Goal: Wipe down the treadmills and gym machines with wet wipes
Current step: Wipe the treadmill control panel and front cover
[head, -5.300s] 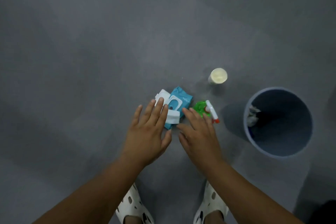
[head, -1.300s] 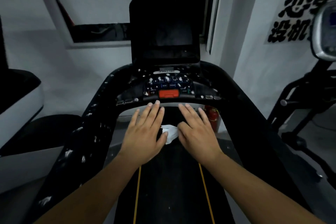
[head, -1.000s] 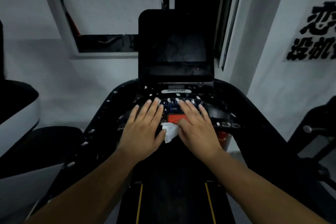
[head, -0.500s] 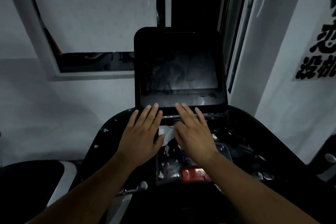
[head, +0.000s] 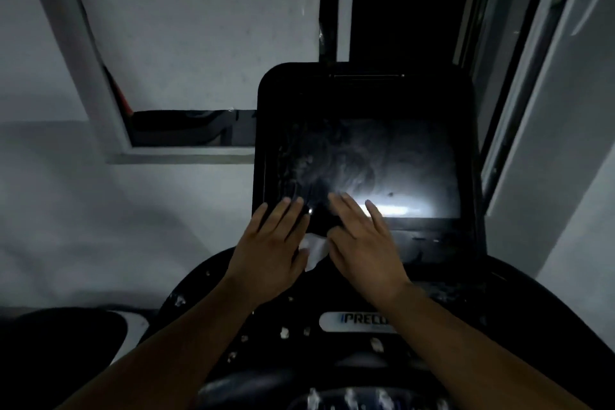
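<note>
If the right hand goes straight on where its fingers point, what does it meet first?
Probably the dark screen: the right hand aims its straight fingers at the lower part; whether they touch it yet is unclear.

The black console fills the lower centre of the frame, and its dark screen stands up from it at centre. White flecks dot the console's lower left part, and a pale logo plate sits low at centre. Smears and a bright glare mark the screen. Over the screen's lower left corner lie the left hand and right hand, fingers straight, with a white wipe showing between them against the lower bezel.
</note>
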A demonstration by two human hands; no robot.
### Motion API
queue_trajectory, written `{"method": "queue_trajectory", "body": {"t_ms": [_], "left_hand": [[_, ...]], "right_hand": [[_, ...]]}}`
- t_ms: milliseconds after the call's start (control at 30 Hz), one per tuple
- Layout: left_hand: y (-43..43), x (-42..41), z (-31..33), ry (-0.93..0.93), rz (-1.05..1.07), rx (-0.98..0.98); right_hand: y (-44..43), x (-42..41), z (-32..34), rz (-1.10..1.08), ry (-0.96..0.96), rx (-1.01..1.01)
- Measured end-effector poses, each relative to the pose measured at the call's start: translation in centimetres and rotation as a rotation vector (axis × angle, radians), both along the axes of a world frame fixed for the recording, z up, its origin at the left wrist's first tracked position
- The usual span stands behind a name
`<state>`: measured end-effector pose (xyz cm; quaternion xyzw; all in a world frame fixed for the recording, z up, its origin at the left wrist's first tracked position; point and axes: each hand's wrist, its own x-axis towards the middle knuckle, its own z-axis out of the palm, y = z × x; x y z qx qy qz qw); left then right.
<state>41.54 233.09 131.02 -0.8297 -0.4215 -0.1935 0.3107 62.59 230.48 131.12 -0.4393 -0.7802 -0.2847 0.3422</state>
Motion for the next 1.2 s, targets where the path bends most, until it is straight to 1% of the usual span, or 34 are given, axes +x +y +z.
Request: {"method": "queue_trajectory", "body": {"t_ms": [133,233,367,567,667,767,1033,1200], "left_hand": [[4.8,-0.1,0.1,0.006,-0.031,0.079],[7.8,-0.5,0.5,-0.010,-0.109,0.149],[11.1,-0.9,1.0,-0.024,-0.166,0.176],[14.4,-1.4,3.4,-0.058,-0.150,0.216],[15.7,-1.5,4.7,-0.076,-0.124,0.242],[16.4,-1.5,5.3,-0.083,-0.119,0.250],[17.9,-1.2,5.9,-0.119,-0.183,0.296],[18.3,-1.3,5.9,-0.134,-0.215,0.286]], "right_hand": [[4.5,0.3,0.3,0.015,-0.006,0.008],[7.1,-0.1,0.3,0.034,-0.029,0.029],[9.5,-0.7,0.3,0.011,-0.062,0.040],[12.6,-1.1,-0.1,-0.007,-0.153,-0.009],[13.5,-1.4,-0.4,-0.072,-0.141,0.000],[14.0,-2.0,-0.4,-0.105,-0.082,-0.023],[15.7,-4.4,0.9,-0.112,0.026,-0.044],[17.3,-4.4,1.1,-0.138,0.016,0.025]]}}
